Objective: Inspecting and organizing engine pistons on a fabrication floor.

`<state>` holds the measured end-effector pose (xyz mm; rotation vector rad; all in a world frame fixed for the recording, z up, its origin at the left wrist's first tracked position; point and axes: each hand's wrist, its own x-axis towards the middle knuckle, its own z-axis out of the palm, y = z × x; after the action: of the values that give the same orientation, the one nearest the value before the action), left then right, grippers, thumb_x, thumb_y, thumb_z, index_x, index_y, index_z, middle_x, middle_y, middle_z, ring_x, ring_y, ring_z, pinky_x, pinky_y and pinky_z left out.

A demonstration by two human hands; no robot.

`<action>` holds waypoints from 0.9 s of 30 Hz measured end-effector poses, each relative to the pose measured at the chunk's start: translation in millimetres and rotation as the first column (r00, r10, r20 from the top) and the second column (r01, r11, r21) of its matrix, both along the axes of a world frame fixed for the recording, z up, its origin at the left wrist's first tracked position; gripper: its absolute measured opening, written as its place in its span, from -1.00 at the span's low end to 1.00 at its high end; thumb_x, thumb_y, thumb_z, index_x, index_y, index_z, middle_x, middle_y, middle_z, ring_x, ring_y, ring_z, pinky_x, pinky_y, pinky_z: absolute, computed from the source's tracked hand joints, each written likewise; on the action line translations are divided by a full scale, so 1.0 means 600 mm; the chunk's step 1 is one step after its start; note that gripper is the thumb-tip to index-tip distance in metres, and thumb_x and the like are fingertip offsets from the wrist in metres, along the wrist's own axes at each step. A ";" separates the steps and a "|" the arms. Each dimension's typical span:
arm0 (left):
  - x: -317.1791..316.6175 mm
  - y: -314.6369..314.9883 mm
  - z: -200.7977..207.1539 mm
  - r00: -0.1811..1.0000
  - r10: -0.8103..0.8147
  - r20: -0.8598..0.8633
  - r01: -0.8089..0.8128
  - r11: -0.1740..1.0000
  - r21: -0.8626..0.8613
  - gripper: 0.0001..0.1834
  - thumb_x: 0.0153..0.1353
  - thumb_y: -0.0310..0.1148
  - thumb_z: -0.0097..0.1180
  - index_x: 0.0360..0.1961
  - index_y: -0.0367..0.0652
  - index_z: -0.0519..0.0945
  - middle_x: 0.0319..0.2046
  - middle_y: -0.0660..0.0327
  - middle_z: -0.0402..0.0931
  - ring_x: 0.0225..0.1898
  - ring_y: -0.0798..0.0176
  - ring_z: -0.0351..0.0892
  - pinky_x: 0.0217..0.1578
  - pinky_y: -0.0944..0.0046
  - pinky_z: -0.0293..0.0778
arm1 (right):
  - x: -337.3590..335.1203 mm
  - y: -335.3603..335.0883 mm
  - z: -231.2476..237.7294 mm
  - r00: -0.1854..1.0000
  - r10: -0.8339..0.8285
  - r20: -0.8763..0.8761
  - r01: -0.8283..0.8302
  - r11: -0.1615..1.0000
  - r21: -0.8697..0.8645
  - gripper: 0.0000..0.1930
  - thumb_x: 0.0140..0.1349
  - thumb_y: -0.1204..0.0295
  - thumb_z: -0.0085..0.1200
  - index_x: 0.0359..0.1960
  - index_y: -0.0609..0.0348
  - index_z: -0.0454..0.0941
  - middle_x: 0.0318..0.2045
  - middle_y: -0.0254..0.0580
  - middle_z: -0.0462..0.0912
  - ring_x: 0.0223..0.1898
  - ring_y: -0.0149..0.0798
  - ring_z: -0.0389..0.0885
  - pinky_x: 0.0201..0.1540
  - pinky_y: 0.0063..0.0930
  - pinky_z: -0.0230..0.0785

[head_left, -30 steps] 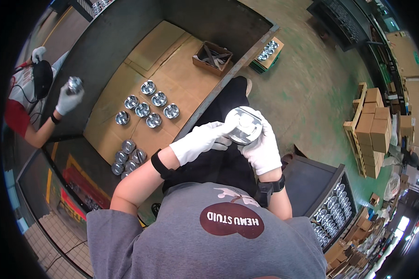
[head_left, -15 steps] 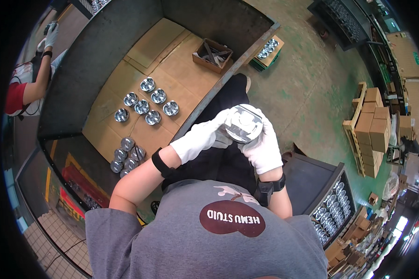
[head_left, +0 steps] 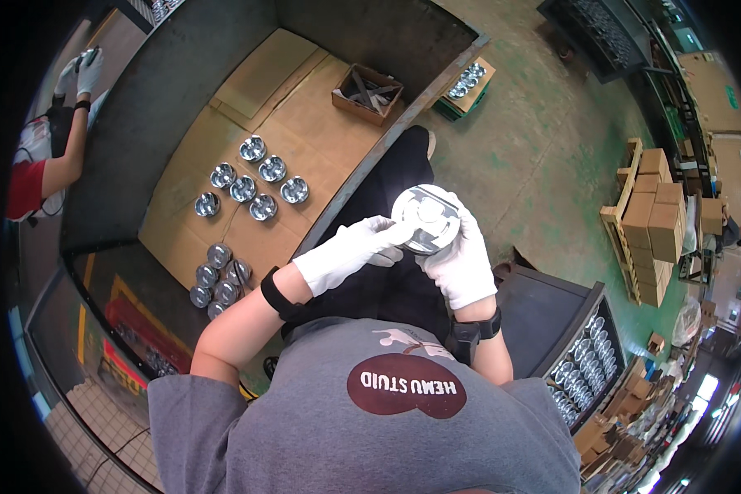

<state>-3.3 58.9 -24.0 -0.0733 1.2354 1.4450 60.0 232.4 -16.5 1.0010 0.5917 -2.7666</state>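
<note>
A silver metal piston is held in front of my body, its round machined end facing up. My right hand, in a white glove, grips it from below and along its right side. At the piston's left rim is my left hand, also gloved in white; one fingertip lies on the edge of the upper face, while the other fingers are curled lower down and partly hidden. Several shiny pistons stand in a loose group on the cardboard. Nearer to me is a tighter cluster of duller pistons.
A dark metal-walled bin surrounds the cardboard. In it sits a small box of metal pieces. Beyond its edge, a stand bears more pistons. To the right are a rack of pistons and stacked cartons. A co-worker's arm shows far left.
My left hand has drawn slightly back and left, from a fuller grasp to fingertips at the piston's rim. The piston has turned a little in my right hand. The whole view has shifted slightly.
</note>
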 end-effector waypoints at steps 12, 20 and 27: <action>-0.004 -0.003 0.009 0.998 0.057 -0.035 -0.057 0.998 0.011 -0.31 0.37 0.16 -0.24 0.30 -0.14 0.30 -0.01 0.02 0.50 -0.03 0.16 0.54 0.06 0.17 0.46 | 0.002 0.002 -0.006 0.998 -0.028 -0.049 0.029 1.000 0.003 -0.70 0.33 0.23 -0.03 -0.01 0.08 0.53 -0.09 -0.34 0.65 -0.03 -0.31 0.58 0.07 -0.36 0.41; -0.003 -0.001 -0.005 0.939 -0.026 -0.344 0.017 0.999 -0.029 -0.23 0.15 -0.17 0.30 0.26 -0.31 0.23 0.08 0.09 0.42 0.13 0.25 0.41 0.14 0.25 0.35 | -0.006 0.013 0.006 0.963 0.268 0.019 -0.267 0.946 0.186 -0.63 0.33 0.16 -0.03 -0.17 0.27 0.59 -0.26 -0.09 0.68 -0.25 -0.26 0.66 -0.18 -0.47 0.52; -0.005 -0.003 0.026 0.900 -0.079 -0.428 0.211 0.939 0.270 -0.15 0.03 -0.42 0.38 0.30 -0.29 0.18 0.13 0.09 0.36 0.17 0.25 0.36 0.16 0.23 0.34 | -0.018 0.028 0.000 0.668 0.636 0.385 -0.491 -0.012 0.871 -0.47 0.27 -0.11 -0.05 -0.18 0.18 0.56 -0.26 -0.10 0.61 -0.22 -0.21 0.56 -0.09 -0.41 0.38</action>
<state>-6.5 57.3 -8.5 0.5580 1.2967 1.5497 49.0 248.9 -16.2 0.3831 2.2643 -1.4469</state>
